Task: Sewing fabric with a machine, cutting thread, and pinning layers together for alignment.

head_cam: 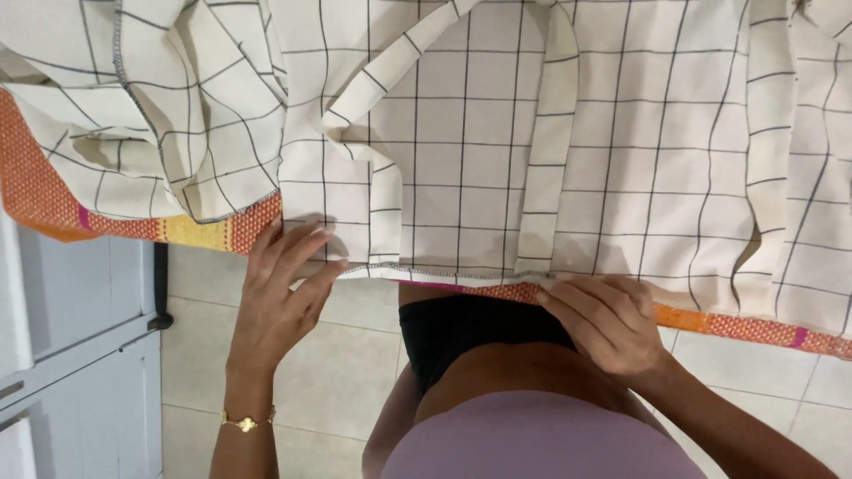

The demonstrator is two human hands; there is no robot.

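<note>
orange woven cover (35,191) under checked cloth (497,151)

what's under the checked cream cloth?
An orange woven cover shows along the near edge beneath the checked cream cloth. The surface below is fully covered.

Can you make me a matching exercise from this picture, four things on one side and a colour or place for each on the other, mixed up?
Things:
1. checked cloth
2. woven mat
3. left hand
4. right hand

Descriptions:
A. orange with yellow and pink bands
B. fingers on the hem, bracelet at the wrist
C. cream with dark grid lines
D. pinching the cloth's near edge, wrist bare

Pairs: 1-C, 2-A, 3-B, 4-D
</note>
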